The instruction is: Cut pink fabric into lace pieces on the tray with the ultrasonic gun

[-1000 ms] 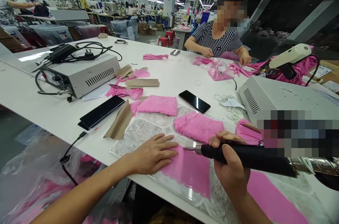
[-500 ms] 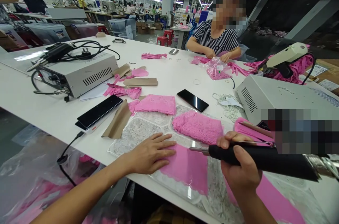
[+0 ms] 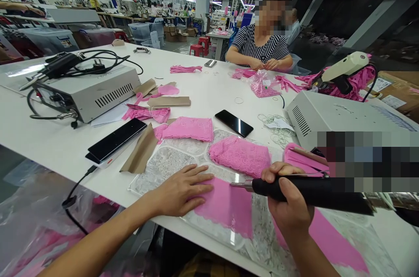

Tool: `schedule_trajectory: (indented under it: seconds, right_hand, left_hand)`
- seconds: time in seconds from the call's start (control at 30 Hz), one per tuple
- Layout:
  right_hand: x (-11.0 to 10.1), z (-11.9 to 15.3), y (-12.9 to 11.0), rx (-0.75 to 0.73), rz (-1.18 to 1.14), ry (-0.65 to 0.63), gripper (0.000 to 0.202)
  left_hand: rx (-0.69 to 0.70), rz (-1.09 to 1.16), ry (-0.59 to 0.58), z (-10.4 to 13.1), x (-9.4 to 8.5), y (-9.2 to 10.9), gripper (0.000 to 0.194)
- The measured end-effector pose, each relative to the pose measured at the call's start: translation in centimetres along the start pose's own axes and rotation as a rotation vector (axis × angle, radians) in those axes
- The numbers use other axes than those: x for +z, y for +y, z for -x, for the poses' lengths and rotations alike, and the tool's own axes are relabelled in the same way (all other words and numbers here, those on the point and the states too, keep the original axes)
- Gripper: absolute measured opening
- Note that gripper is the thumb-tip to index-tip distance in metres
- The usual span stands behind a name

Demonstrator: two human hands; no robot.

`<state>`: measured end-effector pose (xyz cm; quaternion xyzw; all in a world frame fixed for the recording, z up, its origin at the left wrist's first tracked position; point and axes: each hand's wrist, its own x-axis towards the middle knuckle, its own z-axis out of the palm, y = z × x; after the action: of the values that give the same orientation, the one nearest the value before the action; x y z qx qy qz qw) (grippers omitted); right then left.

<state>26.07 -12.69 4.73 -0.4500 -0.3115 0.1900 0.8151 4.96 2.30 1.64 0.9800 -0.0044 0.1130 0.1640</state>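
Note:
My left hand (image 3: 183,190) lies flat with its fingers spread over the left edge of a pink fabric piece (image 3: 229,207). In my right hand (image 3: 290,198) is a black handheld tool (image 3: 314,192), gripped around its handle. The tool's metal tip points left at the fabric's upper edge; whether it touches the cloth I cannot tell. Under the fabric is a clear-covered, stone-patterned mat (image 3: 170,154). Just behind the piece sits a stack of pink lace (image 3: 240,154), with a folded pink stack (image 3: 188,128) to its left. Another pink piece (image 3: 334,242) extends below my right forearm.
A black phone (image 3: 234,122) lies mid-table, and another phone (image 3: 117,139) at the left beside brown paper (image 3: 139,150). Grey metal boxes stand left (image 3: 98,93) and right (image 3: 347,115). Across the table a person in a striped top (image 3: 262,45) handles pink items near a plastic bag (image 3: 263,84).
The whole view has shifted slightly, moving the table items left. Both hands keep nearly the same pose over the fabric. The person opposite has brought their hands closer together.

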Motion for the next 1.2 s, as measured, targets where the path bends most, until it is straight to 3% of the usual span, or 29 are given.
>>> schedule_trajectory:
  seconds: [0.17, 0.4, 0.57, 0.67, 0.8, 0.97, 1.2]
  right_hand:
    - [-0.4, -0.2, -0.2, -0.046, 0.015, -0.006, 0.007]
    - [-3.4, -0.8, -2.3, -0.067, 0.073, 0.160, 0.007]
    - [-4.8, -0.6, -2.6, -0.070, 0.042, 0.218, 0.007]
    - [-4.9, -0.4, -2.4, -0.063, 0.017, 0.214, 0.008]
    - [-4.8, -0.2, -2.2, -0.035, -0.016, 0.224, 0.009]
    - [-5.0, -0.1, -2.0, -0.055, -0.054, 0.181, 0.010]
    - [-5.5, -0.2, -1.6, -0.063, -0.060, 0.161, 0.010]
  left_hand:
    - [0.020, -0.017, 0.021, 0.0, 0.0, -0.1, 0.040]
    - [0.066, -0.043, 0.050, 0.0, -0.3, -0.5, 0.039]
    - [0.073, -0.032, 0.167, -1.4, -0.6, 1.6, 0.028]
    - [0.049, -0.018, 0.180, -3.4, 0.3, 4.0, 0.023]
    - [-0.003, -0.046, 0.210, -6.0, 2.8, 6.3, 0.027]
    - [-0.012, -0.093, 0.201, -6.9, 4.7, 6.8, 0.033]
    - [0.031, -0.070, 0.153, -6.8, 4.8, 6.6, 0.032]
